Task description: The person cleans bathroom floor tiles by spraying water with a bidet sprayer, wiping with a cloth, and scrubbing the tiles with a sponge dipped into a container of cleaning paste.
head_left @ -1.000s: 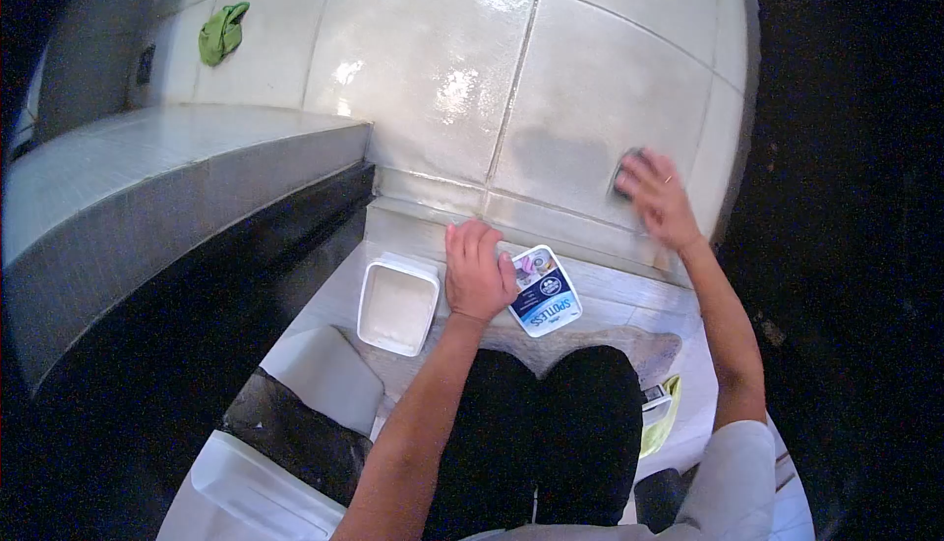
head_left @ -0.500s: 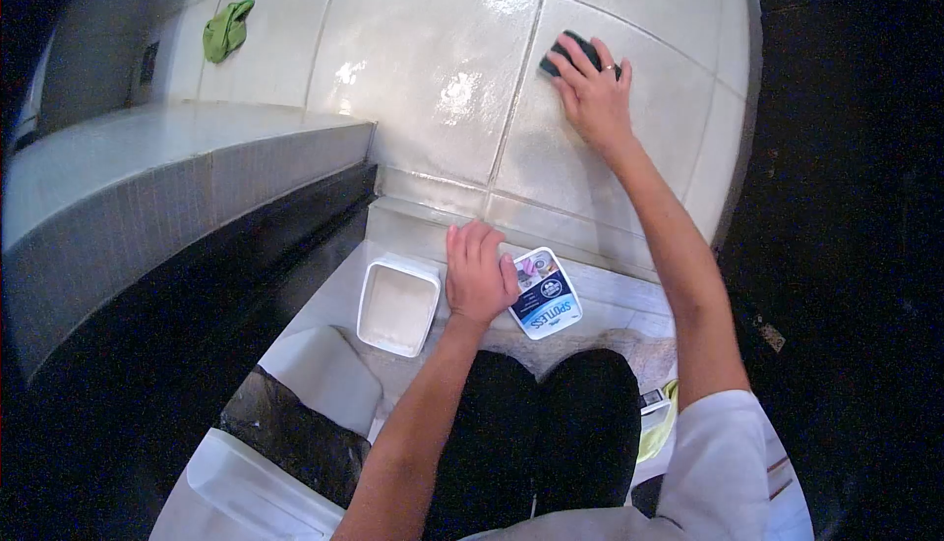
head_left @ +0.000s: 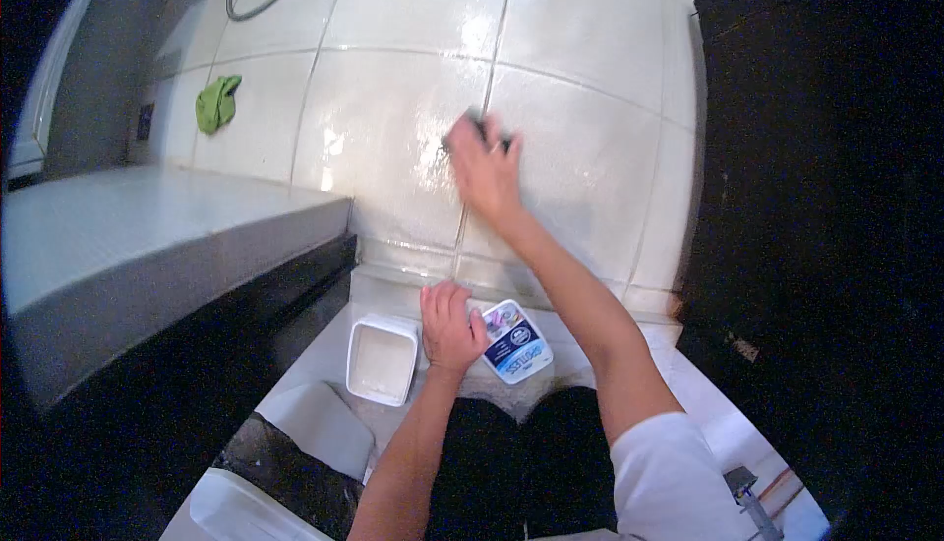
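My right hand [head_left: 487,175], blurred by motion, presses a dark scouring sponge [head_left: 476,118] against the wet white floor tiles [head_left: 580,162], over the grout line near the middle. Palm down on the low tiled ledge, my left hand [head_left: 449,330] leans with its fingers stretched out and holds nothing. Just right of its thumb lies a white plastic lid [head_left: 518,342] with a blue label reading "SPOTLESS". Close on its left stands an uncovered white tub [head_left: 383,323] with a pale cream inside.
A crumpled green cloth [head_left: 217,105] lies on the tiles at the left. A grey hose [head_left: 265,12] curves at the far left. A raised white ledge [head_left: 167,221] juts in from the left, and a dark panel [head_left: 806,197] borders the right side.
My right hand has swept the sponge leftward over the tiles and nearer to me. The view has tilted up, bringing the hose into sight. My left hand stays on the ledge.
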The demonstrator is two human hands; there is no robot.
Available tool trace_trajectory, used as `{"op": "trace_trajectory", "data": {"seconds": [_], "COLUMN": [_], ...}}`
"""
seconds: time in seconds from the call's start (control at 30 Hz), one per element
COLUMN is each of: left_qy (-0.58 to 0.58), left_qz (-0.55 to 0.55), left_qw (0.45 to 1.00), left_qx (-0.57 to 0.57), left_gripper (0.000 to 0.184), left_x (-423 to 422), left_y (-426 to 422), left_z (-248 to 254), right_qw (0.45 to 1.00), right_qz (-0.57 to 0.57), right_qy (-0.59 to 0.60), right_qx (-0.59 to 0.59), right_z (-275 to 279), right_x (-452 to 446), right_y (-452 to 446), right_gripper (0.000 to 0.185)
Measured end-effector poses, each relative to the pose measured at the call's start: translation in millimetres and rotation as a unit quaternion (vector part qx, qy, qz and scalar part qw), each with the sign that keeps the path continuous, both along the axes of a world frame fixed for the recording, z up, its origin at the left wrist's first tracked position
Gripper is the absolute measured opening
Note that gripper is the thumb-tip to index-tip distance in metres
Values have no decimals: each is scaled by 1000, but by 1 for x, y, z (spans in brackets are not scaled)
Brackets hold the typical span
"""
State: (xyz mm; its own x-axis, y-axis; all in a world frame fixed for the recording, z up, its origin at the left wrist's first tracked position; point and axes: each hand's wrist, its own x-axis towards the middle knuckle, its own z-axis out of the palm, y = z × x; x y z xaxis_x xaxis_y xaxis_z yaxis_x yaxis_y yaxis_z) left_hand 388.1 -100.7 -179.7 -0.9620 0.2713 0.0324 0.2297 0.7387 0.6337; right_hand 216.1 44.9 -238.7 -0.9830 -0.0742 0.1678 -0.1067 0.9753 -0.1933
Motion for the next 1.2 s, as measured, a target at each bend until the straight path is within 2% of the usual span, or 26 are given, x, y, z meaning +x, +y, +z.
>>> {"op": "trace_trajectory", "data": {"seconds": [0.03, 0.1, 0.17, 0.23, 0.3, 0.33, 0.37, 0.43, 0.53, 0.57, 0.63, 0.8, 0.97, 1.07, 1.13, 1.17, 1.2], "left_qy": [-8, -9, -37, -35, -21, -5, -41, -37, -67, -70, 24, -11, -56, -60, -68, -73, -72], "left_qz": [3, 5, 75, 64, 45, 28, 4, 7, 24, 21, 24, 15, -15, -35, -44, -49, -45], "left_qw": [1000, 1000, 994, 997, 998, 995, 992, 985, 977, 977, 970, 965, 964, 962, 959, 958, 958], "left_qx": [5, 18, 65, 35, -36, -91, -122, -166, -200, -201, -243, -262, -261, -263, -271, -274, -274], "left_gripper": [32, 33, 32, 37, 49, 56, 71, 81, 89, 89, 92, 93, 98, 99, 100, 101, 101], "left_x": [-1, -5, -19, -80, -157, -200, -245, -328, -401, -408, -398, -408, -389, -383, -381, -378, -376], "left_y": [-2, 8, 20, 55, 99, 121, 145, 192, 232, 238, 239, 248, 229, 219, 221, 222, 222], "left_z": [2, 6, 11, 20, 5, -4, -3, -14, -37, -45, -48, -44, -47, -56, -56, -56, -56], "right_qw": [992, 978, 995, 989, 970, 969, 960, 949, 947, 954, 958, 970, 974, 964, 935, 963, 982], "right_qz": [120, 181, 25, -135, -231, -234, -263, -291, -291, -272, -263, -238, -224, -264, -351, -271, -174], "right_qy": [-26, -61, -79, -61, -79, -78, -91, -113, -123, -117, -105, -34, -22, -1, -5, -2, 76], "right_qx": [-24, -89, -49, 1, -3, -2, -17, -38, -49, -42, -34, -35, -29, -22, -54, -4, -13], "right_z": [1, 21, 18, 24, 24, 25, 28, 20, 13, 10, 10, 5, -6, -10, -12, -37, -48], "right_x": [20, 37, 26, 3, -31, -51, -70, -107, -149, -158, -169, -266, -369, -421, -450, -450, -439], "right_y": [6, 61, 131, 195, 243, 255, 264, 280, 305, 314, 327, 362, 395, 407, 375, 348, 311], "right_gripper": [37, 39, 40, 41, 42, 42, 43, 44, 44, 44, 43, 39, 38, 38, 38, 40, 39]}}
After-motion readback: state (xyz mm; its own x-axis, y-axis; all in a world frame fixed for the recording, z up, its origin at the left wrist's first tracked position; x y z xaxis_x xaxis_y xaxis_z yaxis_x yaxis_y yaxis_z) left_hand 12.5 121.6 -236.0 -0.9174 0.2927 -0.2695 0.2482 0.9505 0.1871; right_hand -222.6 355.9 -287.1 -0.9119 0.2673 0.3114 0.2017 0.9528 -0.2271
